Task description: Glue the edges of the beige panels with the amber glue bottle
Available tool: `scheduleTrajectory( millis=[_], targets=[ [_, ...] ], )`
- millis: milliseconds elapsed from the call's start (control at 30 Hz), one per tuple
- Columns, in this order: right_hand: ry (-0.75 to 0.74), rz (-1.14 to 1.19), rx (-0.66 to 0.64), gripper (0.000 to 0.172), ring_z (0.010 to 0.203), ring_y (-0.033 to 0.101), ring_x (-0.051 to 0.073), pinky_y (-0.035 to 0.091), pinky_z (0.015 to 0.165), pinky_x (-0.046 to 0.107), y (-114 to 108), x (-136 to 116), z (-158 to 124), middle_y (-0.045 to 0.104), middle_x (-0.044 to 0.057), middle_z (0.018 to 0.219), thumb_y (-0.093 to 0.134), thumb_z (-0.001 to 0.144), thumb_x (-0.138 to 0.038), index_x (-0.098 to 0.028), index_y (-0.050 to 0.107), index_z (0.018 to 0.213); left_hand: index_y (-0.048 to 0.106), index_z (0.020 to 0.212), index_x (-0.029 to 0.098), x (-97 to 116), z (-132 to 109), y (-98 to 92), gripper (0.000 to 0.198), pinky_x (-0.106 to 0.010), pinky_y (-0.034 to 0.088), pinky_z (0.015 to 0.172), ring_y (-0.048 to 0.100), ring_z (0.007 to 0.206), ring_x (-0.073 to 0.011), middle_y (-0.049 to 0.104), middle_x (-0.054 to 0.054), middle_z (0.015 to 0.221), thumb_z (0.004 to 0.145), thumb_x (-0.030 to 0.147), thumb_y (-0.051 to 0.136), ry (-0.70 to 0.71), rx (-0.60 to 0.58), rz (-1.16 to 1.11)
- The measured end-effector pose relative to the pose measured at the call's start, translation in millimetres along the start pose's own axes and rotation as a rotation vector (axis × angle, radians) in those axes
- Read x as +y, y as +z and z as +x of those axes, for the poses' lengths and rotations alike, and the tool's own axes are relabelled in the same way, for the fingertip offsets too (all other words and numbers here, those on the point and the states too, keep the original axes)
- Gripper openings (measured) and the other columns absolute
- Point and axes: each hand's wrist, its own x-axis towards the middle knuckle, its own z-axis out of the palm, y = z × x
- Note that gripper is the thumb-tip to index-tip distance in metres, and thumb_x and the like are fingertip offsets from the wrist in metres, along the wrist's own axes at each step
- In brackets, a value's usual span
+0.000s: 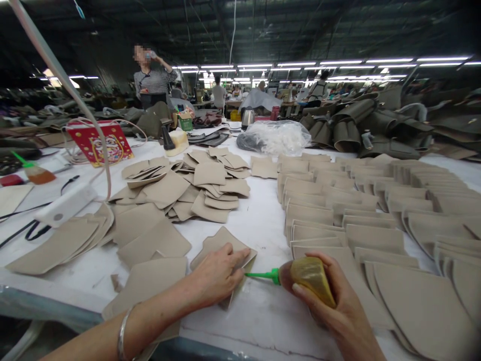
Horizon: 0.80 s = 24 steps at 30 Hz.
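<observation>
My left hand [218, 273] lies over a beige leather-like piece [221, 240] near the table's front edge. Its index finger and thumb press on the piece close to its right edge, and the palm hides part of it. In my right hand [338, 306] is a squeeze bottle [310, 278] with yellowish-brown contents, tilted on its side. The bottle's green nozzle [263, 275] points left, its tip at the edge of the piece beside my left thumb. Another beige piece [154, 281] lies left of my left hand.
Loose beige pieces [208, 175] are heaped behind my left hand; overlapping rows [311, 215] cover the right side. Leftward are a white power strip [67, 203], a red box [101, 143] and another green-tipped bottle [37, 173]. A plastic bag [278, 138] lies farther back. A person [154, 77] stands beyond.
</observation>
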Motion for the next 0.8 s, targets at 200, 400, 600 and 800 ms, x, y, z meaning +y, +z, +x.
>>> scheduleTrajectory(
  millis=[200, 400, 600, 800],
  targets=[
    [-0.011, 0.069, -0.083, 0.054, 0.083, 0.059, 0.020, 0.044, 0.076, 0.027, 5, 3, -9, 0.061, -0.002, 0.096, 0.069, 0.070, -0.048, -0.026, 0.049, 0.115, 0.036, 0.137, 0.039, -1, 0, 1.8, 0.047, -0.030, 0.045, 0.078, 0.060, 0.086, -0.0197, 0.052, -0.002, 0.098, 0.091, 0.032, 0.029, -0.007, 0.007, 0.018],
    [-0.004, 0.056, -0.119, 0.054, 0.087, 0.058, 0.021, 0.044, 0.076, 0.026, 5, 3, -14, 0.060, -0.001, 0.100, 0.070, 0.070, -0.046, -0.026, 0.048, 0.115, 0.035, 0.138, 0.037, -2, -1, 4.9, 0.046, -0.031, 0.045, 0.078, 0.059, 0.087, -0.0204, 0.051, -0.003, 0.099, 0.093, 0.034, 0.027, -0.004, 0.017, 0.019],
    [-0.027, 0.033, -0.066, 0.051, 0.080, 0.058, 0.019, 0.044, 0.073, 0.026, 6, 0, -17, 0.060, -0.003, 0.093, 0.070, 0.071, -0.045, -0.027, 0.049, 0.114, 0.034, 0.137, 0.038, -1, -3, 4.5, 0.044, -0.033, 0.046, 0.079, 0.060, 0.087, -0.0208, 0.052, -0.002, 0.099, 0.093, 0.036, 0.027, -0.018, 0.021, 0.011],
    [-0.027, 0.072, -0.176, 0.052, 0.081, 0.057, 0.018, 0.043, 0.072, 0.024, 4, 0, -16, 0.059, -0.004, 0.095, 0.071, 0.070, -0.042, -0.027, 0.049, 0.114, 0.034, 0.137, 0.037, -1, -3, 5.2, 0.045, -0.036, 0.047, 0.081, 0.060, 0.089, -0.0228, 0.052, -0.003, 0.102, 0.093, 0.036, 0.028, -0.019, 0.019, 0.012]
  ],
)
